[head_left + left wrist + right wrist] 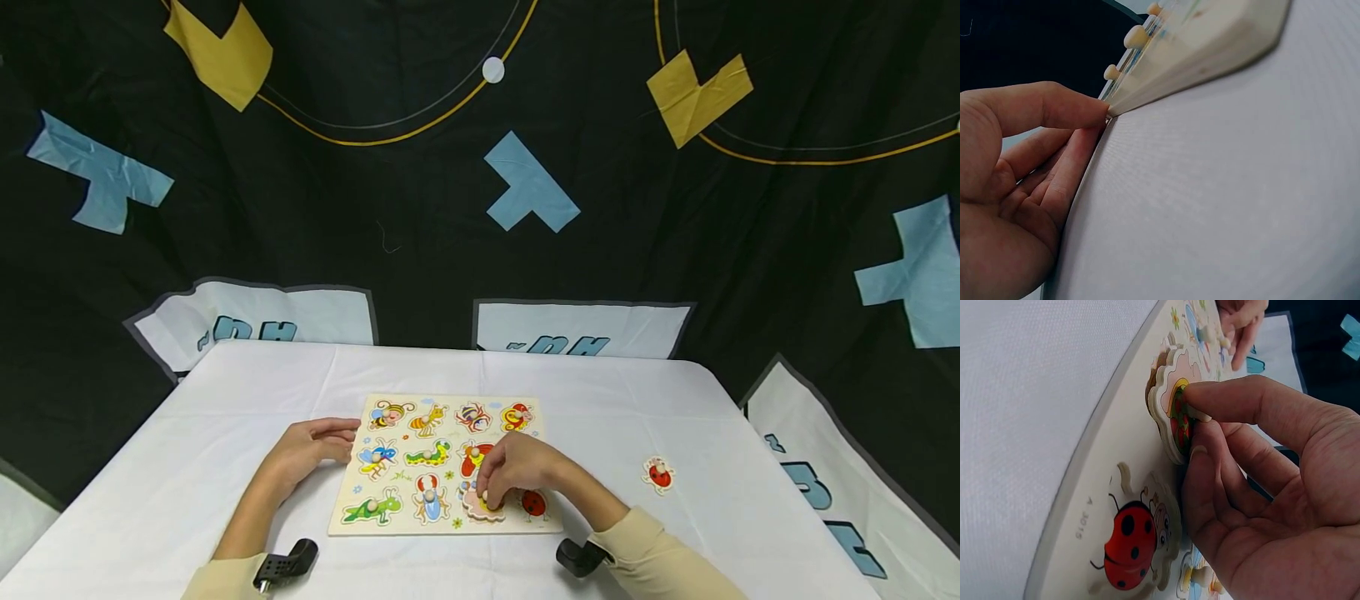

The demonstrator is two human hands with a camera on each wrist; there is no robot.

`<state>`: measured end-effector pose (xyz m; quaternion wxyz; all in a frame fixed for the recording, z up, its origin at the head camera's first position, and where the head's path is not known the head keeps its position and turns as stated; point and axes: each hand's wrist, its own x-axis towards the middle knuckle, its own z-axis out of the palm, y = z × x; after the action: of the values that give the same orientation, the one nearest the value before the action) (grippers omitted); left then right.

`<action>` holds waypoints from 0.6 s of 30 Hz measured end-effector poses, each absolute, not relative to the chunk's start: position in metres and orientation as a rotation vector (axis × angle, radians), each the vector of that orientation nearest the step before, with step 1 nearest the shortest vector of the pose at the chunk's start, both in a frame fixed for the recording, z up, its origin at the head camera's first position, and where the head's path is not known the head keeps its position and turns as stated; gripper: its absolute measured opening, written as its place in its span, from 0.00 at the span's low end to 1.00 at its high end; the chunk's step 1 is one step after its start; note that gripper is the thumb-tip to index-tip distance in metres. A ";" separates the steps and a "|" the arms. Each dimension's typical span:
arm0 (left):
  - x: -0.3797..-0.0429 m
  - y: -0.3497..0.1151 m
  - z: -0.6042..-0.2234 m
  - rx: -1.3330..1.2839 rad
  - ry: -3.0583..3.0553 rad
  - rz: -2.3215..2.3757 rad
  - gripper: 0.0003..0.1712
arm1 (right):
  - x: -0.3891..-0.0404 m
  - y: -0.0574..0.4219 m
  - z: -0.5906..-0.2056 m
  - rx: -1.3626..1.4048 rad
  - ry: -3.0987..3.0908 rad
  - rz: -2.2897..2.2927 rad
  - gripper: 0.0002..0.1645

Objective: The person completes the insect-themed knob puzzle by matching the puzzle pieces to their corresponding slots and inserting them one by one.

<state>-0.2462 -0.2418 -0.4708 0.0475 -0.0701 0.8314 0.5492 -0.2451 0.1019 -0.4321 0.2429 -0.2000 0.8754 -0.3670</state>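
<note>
A wooden peg puzzle board (401,529) with insect pictures lies on the white tablecloth. My right hand (521,465) pinches a scalloped, pink-edged puzzle piece (1169,394) at its knob. This piece sits slightly askew over its recess in the near row, with a brown strip of the recess showing beside it. To its right, the ladybug recess (1132,544) holds no piece and shows a printed ladybug. My left hand (303,454) touches the board's left edge with extended fingertips; in the left wrist view, the fingertips (1100,114) meet the board's corner.
A loose ladybug piece (659,475) lies on the tablecloth right of the board. Several knobbed pieces, such as the caterpillar (428,453) and grasshopper (372,506), sit in the board. Behind the table hangs a black cloth (427,217) with blue and yellow shapes.
</note>
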 end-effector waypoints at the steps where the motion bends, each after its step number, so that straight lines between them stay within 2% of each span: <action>1: -0.246 -0.242 -0.471 -0.214 2.536 1.674 0.35 | -0.245 0.101 -0.432 -0.557 2.395 -1.002 0.09; 18: -0.246 -0.242 -0.471 -0.211 2.524 1.702 0.36 | -0.243 0.097 -0.434 -0.571 2.365 -1.027 0.09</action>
<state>-0.2455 -0.2418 -0.4708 0.0449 -0.0692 0.8263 0.5571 -0.2433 0.0974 -0.4335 0.2475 -0.2096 0.8676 -0.3769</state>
